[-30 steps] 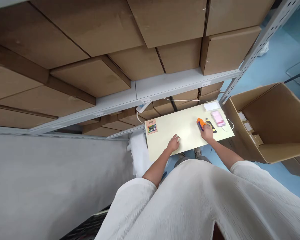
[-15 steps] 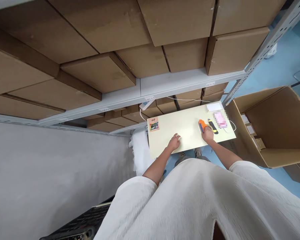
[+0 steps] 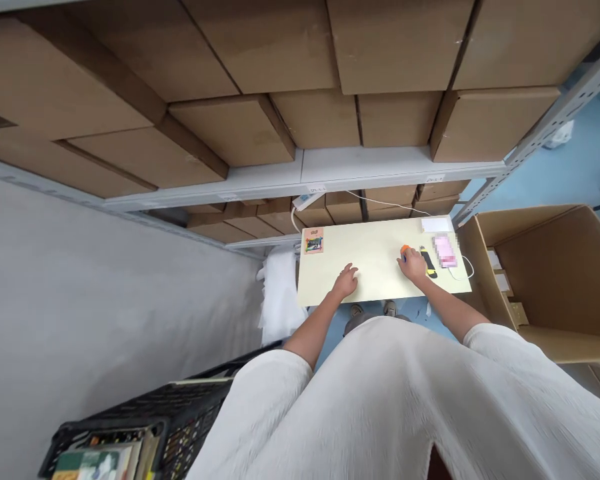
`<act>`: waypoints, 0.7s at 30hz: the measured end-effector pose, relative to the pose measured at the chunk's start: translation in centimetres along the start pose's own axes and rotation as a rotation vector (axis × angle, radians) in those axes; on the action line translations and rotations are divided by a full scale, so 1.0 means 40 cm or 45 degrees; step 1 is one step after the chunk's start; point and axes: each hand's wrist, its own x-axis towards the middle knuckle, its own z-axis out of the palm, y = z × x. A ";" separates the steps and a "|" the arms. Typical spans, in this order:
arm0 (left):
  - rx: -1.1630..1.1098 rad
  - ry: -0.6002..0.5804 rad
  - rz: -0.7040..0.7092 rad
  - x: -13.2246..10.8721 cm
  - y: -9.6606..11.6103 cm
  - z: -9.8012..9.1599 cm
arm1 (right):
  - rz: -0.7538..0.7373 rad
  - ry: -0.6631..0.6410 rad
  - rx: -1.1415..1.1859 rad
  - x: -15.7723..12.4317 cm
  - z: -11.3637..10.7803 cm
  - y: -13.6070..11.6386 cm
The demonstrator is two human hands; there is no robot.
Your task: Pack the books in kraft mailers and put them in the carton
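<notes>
Orange tool juts toward shelf.

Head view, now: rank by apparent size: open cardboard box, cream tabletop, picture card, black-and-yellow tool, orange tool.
Open cardboard box
Cream tabletop
Picture card
Black-and-yellow tool
Orange tool: unranked, partly hidden by right hand

At the left there is a plain grey wall. A grey metal shelf runs across the view, and just beside it stands a pale yellow table. The floor is blue; the light is soft.
</notes>
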 end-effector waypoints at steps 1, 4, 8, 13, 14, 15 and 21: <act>-0.021 0.033 -0.021 -0.008 -0.007 0.000 | -0.043 -0.003 0.007 0.009 -0.001 -0.011; -0.080 0.137 -0.083 -0.043 -0.034 0.003 | -0.189 -0.031 0.037 0.028 0.005 -0.056; -0.131 0.250 -0.178 -0.108 -0.085 0.004 | -0.385 -0.079 0.054 0.045 0.020 -0.153; -0.234 0.399 -0.332 -0.215 -0.181 0.004 | -0.624 -0.167 0.038 0.058 0.057 -0.331; -0.258 0.430 -0.361 -0.240 -0.204 0.004 | -0.671 -0.181 0.034 0.057 0.066 -0.371; -0.281 0.460 -0.389 -0.264 -0.227 0.005 | -0.715 -0.193 0.030 0.054 0.077 -0.411; -0.358 0.556 -0.512 -0.405 -0.375 0.002 | -0.895 -0.231 -0.010 0.002 0.151 -0.637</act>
